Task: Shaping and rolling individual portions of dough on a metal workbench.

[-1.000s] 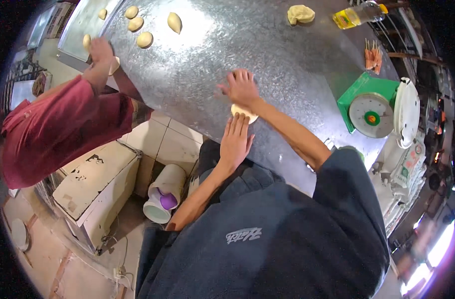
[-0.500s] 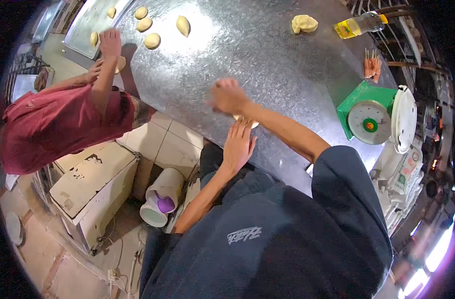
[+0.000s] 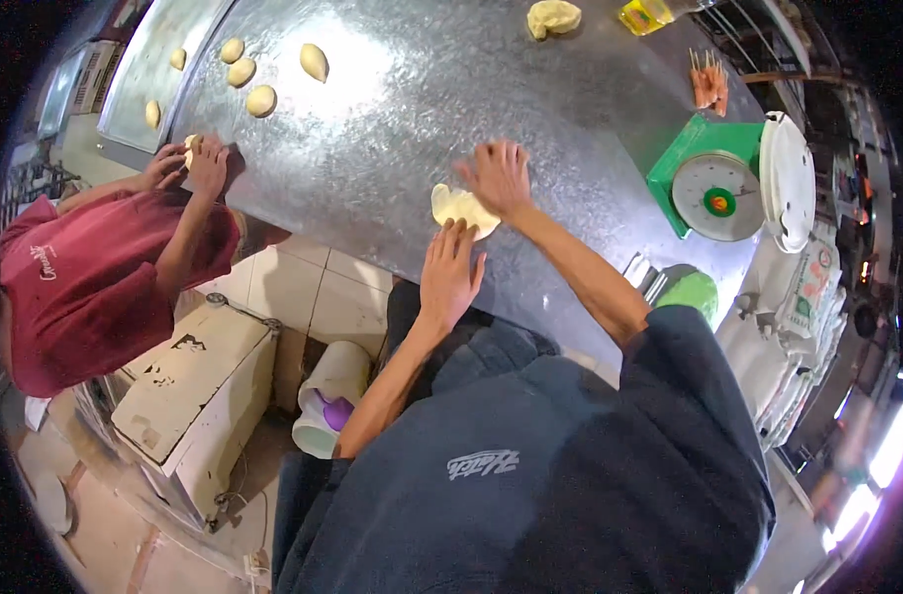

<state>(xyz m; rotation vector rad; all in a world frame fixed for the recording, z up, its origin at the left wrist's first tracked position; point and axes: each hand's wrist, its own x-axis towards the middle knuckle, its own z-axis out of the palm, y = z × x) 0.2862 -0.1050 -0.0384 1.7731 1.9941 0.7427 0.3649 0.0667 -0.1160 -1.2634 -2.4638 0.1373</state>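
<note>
A flattened piece of pale dough [image 3: 449,206] lies on the metal table near its front edge. My left hand [image 3: 451,275] rests its stretched fingertips on the dough's near side, palm down. Just off the dough's far right side is my right hand [image 3: 499,180], its fingers spread and slightly blurred, with nothing in it. Whether its palm touches the table cannot be made out. Further left on the metal table [image 3: 392,148] sit several shaped dough pieces, among them a pointed one [image 3: 314,62]. A larger dough lump [image 3: 553,19] lies at the far side.
At left, a co-worker in a red shirt [image 3: 105,287] handles dough [image 3: 190,150] beside a metal tray [image 3: 135,109]. A green scale [image 3: 684,163], skewered orange sticks [image 3: 709,87] and a yellow-labelled bottle [image 3: 649,14] stand at right. Below are a chipped white box [image 3: 194,386] and a bucket [image 3: 337,371].
My right hand has moved right, off the dough, which now shows flat and wider. My left hand stays on it. The co-worker's raised hand has come down to the dough. The view has shifted.
</note>
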